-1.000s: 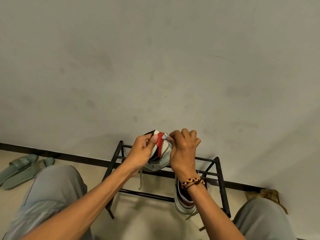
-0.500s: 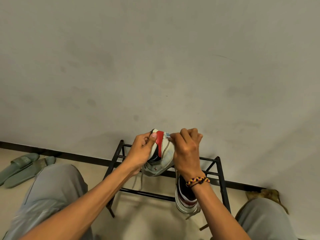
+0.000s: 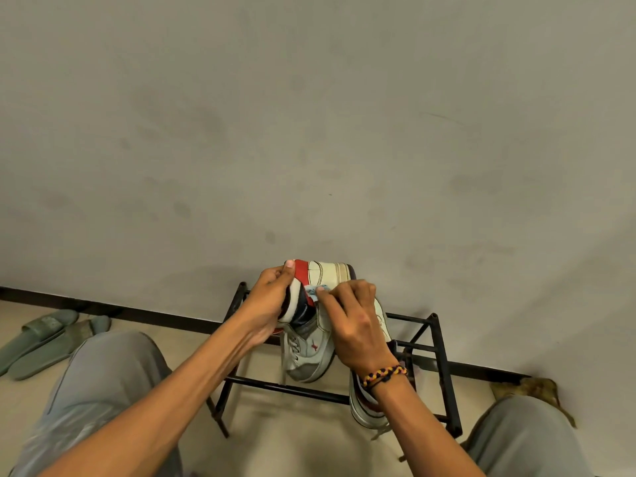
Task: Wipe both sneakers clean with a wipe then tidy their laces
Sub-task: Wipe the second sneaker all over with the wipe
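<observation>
Two hands: both are on one sneaker [image 3: 315,325], held up over the black shoe rack [image 3: 444,366].
Right fingers: the fingertips [image 3: 323,293] of the right hand [image 3: 358,335] are bent down and pinch a small bluish wipe [image 3: 312,291] against the dark collar and tongue area of the shoe.
Left fingers: the left hand [image 3: 266,304] is curled round the heel end, thumb laid on the red patch at the top, bearing the shoe's weight.
Held sneaker: white and grey with red and black panels, toe pointing down toward the person, laces [image 3: 288,352] hanging loose off the front.
Second sneaker: the second sneaker [image 3: 364,404] rests on the rack just below the right wrist, partly hidden by it; its lace trails off the front rail.
Step in hand: wiping, I judge, on the first shoe; lace tidying looks not yet begun.
Next move: likely short rubs along the collar and side panel, left grip firm so the shoe does not twist, then a turn to fresh surface.
Change from half a second ago: the shoe is tipped further, more of its cream side and grey toe showing, and the wipe sits lower, off the top edge and onto the collar.
Surroundings: green slippers [image 3: 44,335] lie by the wall at far left; grey trouser knees [image 3: 103,380] frame the rack.
</observation>
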